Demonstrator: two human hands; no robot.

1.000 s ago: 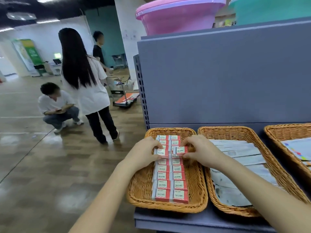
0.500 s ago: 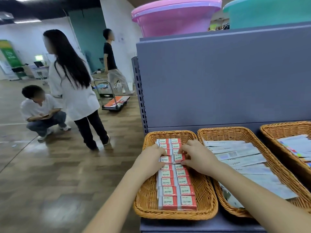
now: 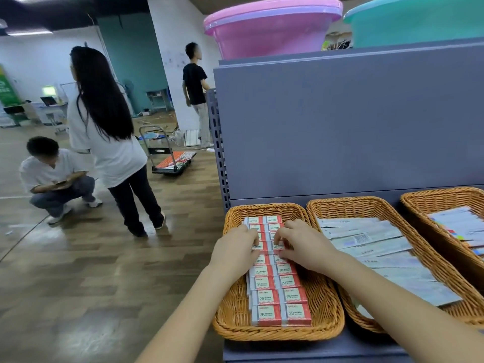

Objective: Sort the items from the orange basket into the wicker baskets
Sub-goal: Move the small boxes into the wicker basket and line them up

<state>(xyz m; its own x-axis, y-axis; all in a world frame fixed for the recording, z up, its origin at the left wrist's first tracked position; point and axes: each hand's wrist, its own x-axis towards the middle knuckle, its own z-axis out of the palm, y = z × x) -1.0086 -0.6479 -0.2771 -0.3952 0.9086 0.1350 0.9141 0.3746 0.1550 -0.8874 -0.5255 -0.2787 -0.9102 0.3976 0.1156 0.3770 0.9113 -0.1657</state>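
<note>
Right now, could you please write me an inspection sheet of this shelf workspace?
Surface: grey shelf with a grey back panel.
Job's things: left wicker basket holds two rows of red-and-white 2B boxes; middle wicker basket holds flat white packets; right wicker basket holds colourful packets. Orange basket: nothing seen.
Clutter: pink tub and teal tub on top.
Grippers: left hand and right hand have curled fingers on boxes mid-row.
Cables: loose ones on the far floor.
Surroundings: three people, a trolley, wooden floor.
</note>
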